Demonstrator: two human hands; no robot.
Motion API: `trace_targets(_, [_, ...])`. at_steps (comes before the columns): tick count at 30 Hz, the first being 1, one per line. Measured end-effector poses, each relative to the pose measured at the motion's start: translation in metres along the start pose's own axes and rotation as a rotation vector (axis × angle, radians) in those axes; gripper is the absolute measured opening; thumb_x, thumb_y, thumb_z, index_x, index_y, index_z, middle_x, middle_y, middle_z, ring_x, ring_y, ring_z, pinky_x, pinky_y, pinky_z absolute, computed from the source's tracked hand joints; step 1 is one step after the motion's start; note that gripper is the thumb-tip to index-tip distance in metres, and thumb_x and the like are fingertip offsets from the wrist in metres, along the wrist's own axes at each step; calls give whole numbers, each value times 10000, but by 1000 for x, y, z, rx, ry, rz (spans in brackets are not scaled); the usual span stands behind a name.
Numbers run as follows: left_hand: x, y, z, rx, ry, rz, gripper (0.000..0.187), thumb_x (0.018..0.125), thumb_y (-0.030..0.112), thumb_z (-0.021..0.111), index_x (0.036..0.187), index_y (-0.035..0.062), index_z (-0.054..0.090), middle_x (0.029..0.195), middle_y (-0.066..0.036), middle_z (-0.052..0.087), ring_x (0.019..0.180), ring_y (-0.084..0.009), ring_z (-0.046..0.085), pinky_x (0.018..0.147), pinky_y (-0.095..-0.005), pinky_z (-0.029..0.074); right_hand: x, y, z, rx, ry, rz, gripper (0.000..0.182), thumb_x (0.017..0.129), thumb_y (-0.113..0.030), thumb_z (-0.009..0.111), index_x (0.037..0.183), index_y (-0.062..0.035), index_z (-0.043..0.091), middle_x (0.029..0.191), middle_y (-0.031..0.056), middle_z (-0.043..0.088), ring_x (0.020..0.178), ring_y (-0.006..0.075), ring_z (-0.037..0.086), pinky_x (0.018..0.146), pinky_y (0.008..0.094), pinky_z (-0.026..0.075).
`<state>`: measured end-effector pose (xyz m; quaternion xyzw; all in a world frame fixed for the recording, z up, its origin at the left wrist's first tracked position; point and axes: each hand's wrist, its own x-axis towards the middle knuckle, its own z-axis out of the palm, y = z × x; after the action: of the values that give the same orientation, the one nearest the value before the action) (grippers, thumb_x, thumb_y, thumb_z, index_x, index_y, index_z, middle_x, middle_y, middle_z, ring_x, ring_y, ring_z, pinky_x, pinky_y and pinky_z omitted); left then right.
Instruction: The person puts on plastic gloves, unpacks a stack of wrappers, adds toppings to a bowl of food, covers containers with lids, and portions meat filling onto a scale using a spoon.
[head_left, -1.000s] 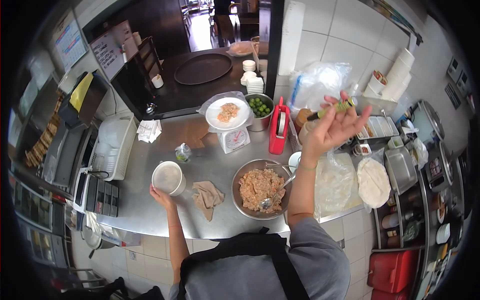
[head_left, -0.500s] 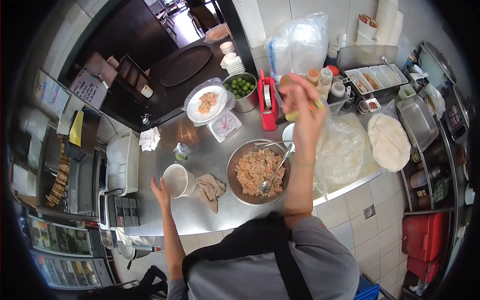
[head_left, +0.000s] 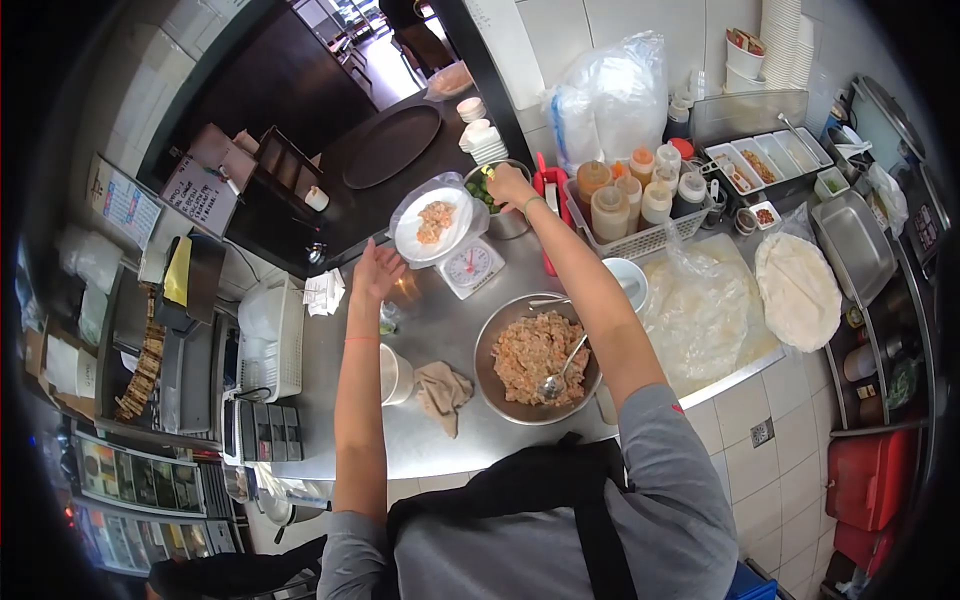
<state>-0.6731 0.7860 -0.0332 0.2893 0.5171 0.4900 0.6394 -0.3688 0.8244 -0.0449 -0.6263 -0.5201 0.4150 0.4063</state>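
My left hand (head_left: 378, 268) is raised over the counter just left of the scale (head_left: 469, 265), fingers apart and nothing in it. On the scale a plastic-covered plate (head_left: 408, 228) carries a portion of chopped filling (head_left: 435, 221). My right hand (head_left: 510, 187) is at the rim of the metal pot of green limes (head_left: 478, 192), its fingers bent together around something small and yellow that I cannot make out. Nearer my body stands a steel bowl (head_left: 483, 388) of chopped filling (head_left: 538, 352) with a spoon (head_left: 553, 385) resting in it.
A white tub (head_left: 396, 376) and a brown cloth (head_left: 443, 397) lie left of the bowl. Sauce bottles (head_left: 610, 212) fill a basket at the right, by a red tape dispenser (head_left: 551, 262). Dough (head_left: 797, 292) lies far right. A person in dark clothes (head_left: 240, 573) is at lower left.
My right hand has moved left and forward, from above the sauce bottles to the lime pot. My left hand has gone from beside the white tub up towards the scale. The view has shifted slightly.
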Motion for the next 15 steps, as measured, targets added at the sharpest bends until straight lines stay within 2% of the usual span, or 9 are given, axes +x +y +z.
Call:
trace_targets(2, [11, -1, -1, -47, -33, -40, 655, 905, 422, 451, 1345, -12, 234, 1295, -160, 374, 1228, -309, 330, 1005, -498, 271, 0, 2, 3, 131, -64, 50, 294, 836, -133, 516, 985, 118, 544, 864, 213, 636, 721, 293, 656, 519, 377, 552])
trace_targets(5, [3, 1, 10, -81, -31, -58, 587, 902, 423, 458, 1286, 13, 286, 1271, -186, 396, 1184, -335, 382, 984, -505, 297, 8, 8, 8, 201, -174, 106, 255, 830, -109, 513, 975, 99, 541, 869, 202, 630, 723, 276, 655, 545, 368, 548])
trace_targets(9, [0, 1, 14, -72, -49, -46, 593, 904, 430, 446, 1300, 24, 274, 1292, -194, 382, 1194, -338, 380, 984, -511, 289, 2, 3, 6, 223, -248, 83, 215, 829, -100, 509, 949, 74, 552, 833, 184, 629, 710, 253, 654, 539, 345, 540])
trace_targets(12, [-1, 2, 15, -107, -40, -51, 620, 904, 429, 447, 1328, 27, 238, 1298, -195, 377, 1198, -339, 378, 981, -516, 292, -1, -6, 8, 286, -212, 99, 183, 765, -50, 516, 865, 96, 562, 785, 185, 644, 628, 254, 659, 485, 350, 535])
trace_targets(15, [-2, 4, 15, -115, -43, -51, 668, 908, 439, 427, 1365, 26, 169, 1327, -200, 340, 1210, -334, 370, 973, -510, 303, 5, -7, 16, 140, -93, 34, 171, 764, -58, 527, 823, 93, 581, 753, 181, 645, 605, 246, 656, 434, 343, 521])
